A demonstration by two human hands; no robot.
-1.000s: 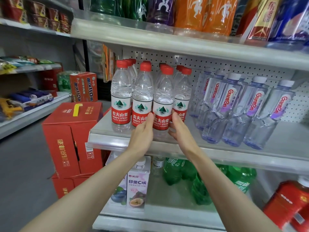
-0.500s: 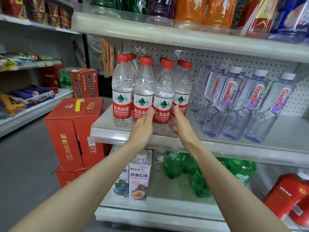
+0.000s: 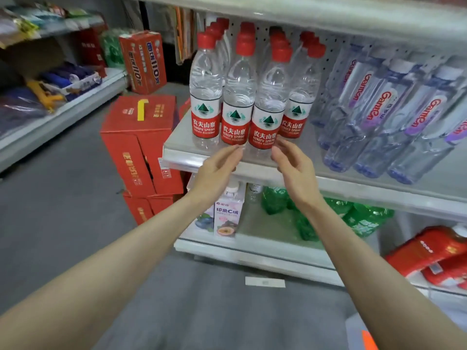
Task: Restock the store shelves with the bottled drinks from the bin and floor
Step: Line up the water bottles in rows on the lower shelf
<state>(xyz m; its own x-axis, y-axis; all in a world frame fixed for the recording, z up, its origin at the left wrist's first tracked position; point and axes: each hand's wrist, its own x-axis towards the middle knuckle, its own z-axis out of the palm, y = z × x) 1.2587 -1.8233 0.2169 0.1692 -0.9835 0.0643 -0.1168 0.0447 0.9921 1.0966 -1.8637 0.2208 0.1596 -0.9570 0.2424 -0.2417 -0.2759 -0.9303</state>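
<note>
- Head view: left hand and right hand sit loosely open (holding nothing) either side of the front water bottle.
- A careless knock could tip it off the shelf at its front edge.

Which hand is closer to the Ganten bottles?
Right. The right hand hangs just left of the Ganten bottles; the left hand is farther left, in front of the red-cap bottles.

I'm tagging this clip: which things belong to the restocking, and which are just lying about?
Job: red-capped water bottles, shelf, left hand, right hand.
Lying about: red cartons, orange box, paper slip on the floor.
</note>
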